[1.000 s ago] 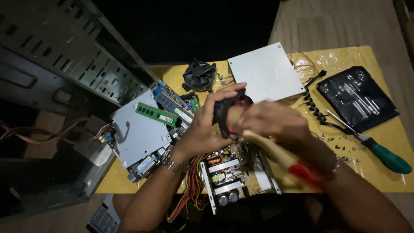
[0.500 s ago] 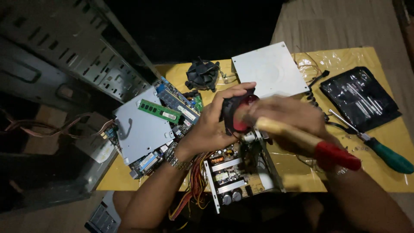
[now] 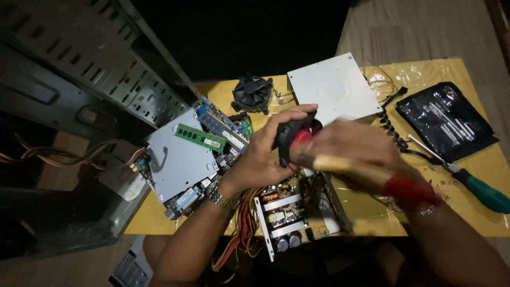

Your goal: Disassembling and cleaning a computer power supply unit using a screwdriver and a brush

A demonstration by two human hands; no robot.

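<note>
My left hand (image 3: pixel 264 154) grips a small black fan with a red hub (image 3: pixel 294 136), held above the yellow table (image 3: pixel 159 223). My right hand (image 3: pixel 355 149) is closed around a tool with a pale wooden shaft and red end (image 3: pixel 372 178), its working end at the fan. The right hand is blurred. Just below my hands lies an opened power supply (image 3: pixel 289 212) with its circuit board, metal fins and a bundle of coloured wires (image 3: pixel 241 239).
A grey metal plate with a green memory stick (image 3: pixel 201 138) covers a circuit board at left. A black cooler fan (image 3: pixel 252 93), a white drive (image 3: pixel 334 87), a black tool pouch (image 3: pixel 446 119) and a green-handled screwdriver (image 3: pixel 478 188) lie on the table. An open computer case (image 3: pixel 69 106) stands left.
The view has shifted slightly. My right hand and the wooden tool have moved a little at the fan; the left hand keeps its hold on it.
</note>
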